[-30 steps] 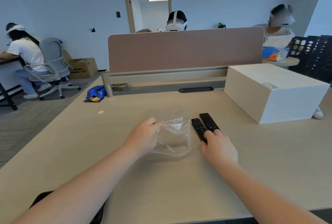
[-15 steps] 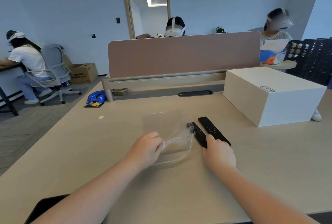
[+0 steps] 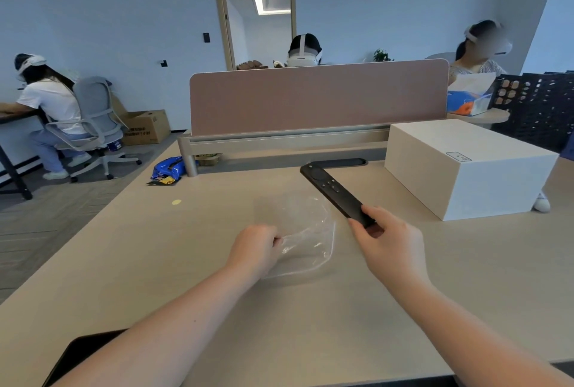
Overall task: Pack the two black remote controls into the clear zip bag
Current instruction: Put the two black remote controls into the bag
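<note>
A clear zip bag (image 3: 306, 232) lies crumpled on the beige desk (image 3: 155, 262) in front of me. My left hand (image 3: 256, 250) pinches its near left edge. My right hand (image 3: 388, 243) grips the near end of a long black remote control (image 3: 332, 189), lifted off the desk and pointing away to the upper left, just right of the bag. Only one remote shows clearly. A dark patch under my right fingers may be the second remote; I cannot tell.
A large white box (image 3: 466, 169) stands at the right. A pink divider panel (image 3: 310, 97) closes the desk's far side, with a black cable slot (image 3: 344, 163) before it. A blue packet (image 3: 167, 167) lies at the far left edge, a dark flat object (image 3: 77, 355) at the near left corner. Other people sit around.
My right hand has closed on the remote and raised it off the desk, far end tilted up. The second remote is out of sight. My left hand keeps hold of the bag.
</note>
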{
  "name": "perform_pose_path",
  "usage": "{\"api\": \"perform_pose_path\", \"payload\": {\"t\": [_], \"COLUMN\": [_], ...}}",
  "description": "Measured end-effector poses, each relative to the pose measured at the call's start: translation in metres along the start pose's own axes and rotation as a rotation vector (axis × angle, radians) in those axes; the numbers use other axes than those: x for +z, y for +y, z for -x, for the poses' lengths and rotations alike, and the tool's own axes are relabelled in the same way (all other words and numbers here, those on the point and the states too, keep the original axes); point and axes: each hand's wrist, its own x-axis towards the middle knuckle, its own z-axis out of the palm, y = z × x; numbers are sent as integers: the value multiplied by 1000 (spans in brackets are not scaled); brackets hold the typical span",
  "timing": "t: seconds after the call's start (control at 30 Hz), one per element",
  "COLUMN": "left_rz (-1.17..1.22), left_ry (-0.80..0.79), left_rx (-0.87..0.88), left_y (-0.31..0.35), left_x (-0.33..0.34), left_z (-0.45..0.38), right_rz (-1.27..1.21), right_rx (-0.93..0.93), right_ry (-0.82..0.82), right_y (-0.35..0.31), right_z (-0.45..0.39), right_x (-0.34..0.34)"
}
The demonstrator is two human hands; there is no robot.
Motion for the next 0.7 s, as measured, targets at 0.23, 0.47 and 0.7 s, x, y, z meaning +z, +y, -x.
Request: {"api": "perform_pose_path", "payload": {"t": [0.23,0.47,0.7], "left_rz": [80,214,277], "left_ry": [2,80,103], "left_rx": [-79,-217,-339], "left_y": [10,10,-4], "left_x": [-6,-11,-16], "left_z": [-5,-15,-21], "right_rz": [-33,-15,98], "right_rx": [21,34,34], "right_ry": [-142,-331,-439], "right_y": [-2,2,13], "right_z": [4,9,12], "right_x": [-5,-5,-1]}}
